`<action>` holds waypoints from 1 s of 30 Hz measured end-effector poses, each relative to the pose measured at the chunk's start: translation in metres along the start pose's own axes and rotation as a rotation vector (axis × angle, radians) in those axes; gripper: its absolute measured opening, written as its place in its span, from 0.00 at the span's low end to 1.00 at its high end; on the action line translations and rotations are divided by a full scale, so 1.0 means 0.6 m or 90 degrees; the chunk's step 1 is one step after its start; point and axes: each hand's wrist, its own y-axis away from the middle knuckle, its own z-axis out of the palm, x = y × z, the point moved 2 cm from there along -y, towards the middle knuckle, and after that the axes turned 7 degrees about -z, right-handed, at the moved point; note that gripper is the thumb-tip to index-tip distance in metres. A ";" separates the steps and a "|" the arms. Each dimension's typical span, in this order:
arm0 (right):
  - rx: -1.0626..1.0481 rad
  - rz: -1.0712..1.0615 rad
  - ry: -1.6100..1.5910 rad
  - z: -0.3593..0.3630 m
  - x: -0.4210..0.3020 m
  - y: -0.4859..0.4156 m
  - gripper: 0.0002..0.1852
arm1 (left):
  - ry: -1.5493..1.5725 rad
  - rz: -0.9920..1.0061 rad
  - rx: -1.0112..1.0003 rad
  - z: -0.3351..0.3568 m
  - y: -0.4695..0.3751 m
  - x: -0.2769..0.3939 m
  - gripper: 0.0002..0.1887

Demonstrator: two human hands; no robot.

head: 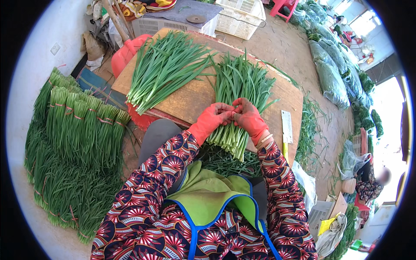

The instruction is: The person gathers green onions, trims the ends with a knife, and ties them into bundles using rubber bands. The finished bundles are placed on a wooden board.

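Observation:
A loose bunch of garlic chives lies on the wooden board, its pale cut ends hanging over the near edge. My left hand and my right hand, both in red rubber gloves, meet on top of this bunch. Their fingertips pinch together at a thin reddish tie, mostly hidden by the fingers. Left of it on the board rests a second, spread heap of garlic chives. A knife with a yellow handle lies to the right of my right hand.
Tied chive bundles are stacked on the floor at left by the wall. A red plastic chair stands behind the board. White crates sit at the back. Filled plastic bags line the right, where a person sits.

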 end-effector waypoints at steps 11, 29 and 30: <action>0.089 -0.151 0.156 -0.012 -0.019 0.023 0.27 | -0.470 0.310 0.105 -0.002 -0.002 0.044 0.06; 0.031 0.016 -0.305 -0.026 -0.039 0.035 0.08 | -0.939 0.584 -0.320 0.119 0.086 0.081 0.15; 0.035 0.032 -0.286 -0.021 -0.046 0.046 0.08 | -0.968 0.594 -0.315 0.113 0.083 0.074 0.15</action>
